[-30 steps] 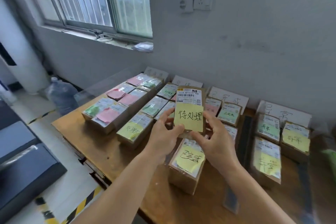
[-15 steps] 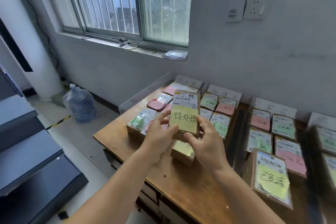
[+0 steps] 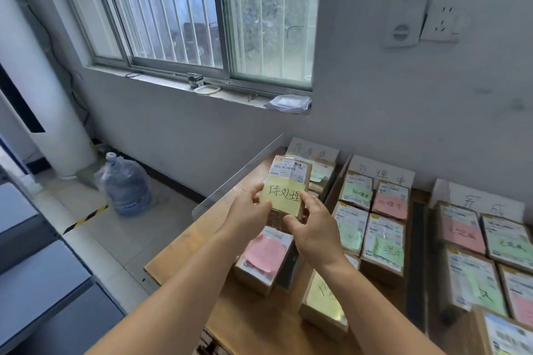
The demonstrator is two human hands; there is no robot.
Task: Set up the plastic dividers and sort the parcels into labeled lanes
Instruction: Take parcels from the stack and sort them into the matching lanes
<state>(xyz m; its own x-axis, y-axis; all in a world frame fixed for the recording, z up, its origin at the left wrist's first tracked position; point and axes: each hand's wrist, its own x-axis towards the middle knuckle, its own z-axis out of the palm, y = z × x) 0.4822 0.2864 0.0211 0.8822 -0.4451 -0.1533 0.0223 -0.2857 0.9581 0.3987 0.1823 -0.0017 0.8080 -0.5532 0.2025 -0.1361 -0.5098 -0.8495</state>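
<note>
I hold a small cardboard parcel (image 3: 289, 179) upright above the table's left lane; a yellow handwritten note covers its lower front. My left hand (image 3: 249, 210) grips its left edge and my right hand (image 3: 313, 225) grips its right edge. Under my hands lie a parcel with a pink note (image 3: 264, 256) and one with a yellow note (image 3: 323, 302). A clear plastic divider (image 3: 236, 181) stands along the table's left edge. White lane labels (image 3: 380, 173) lean on the wall behind rows of parcels.
The wooden table (image 3: 184, 251) ends at the left, with floor below. A water jug (image 3: 125, 181) stands on the floor by a white pillar. Dark dividers (image 3: 416, 253) separate lanes of parcels with green, pink and yellow notes on the right.
My view has swung left and the held parcel has travelled with both hands from the middle lanes to above the leftmost lane. Both hands keep their hold.
</note>
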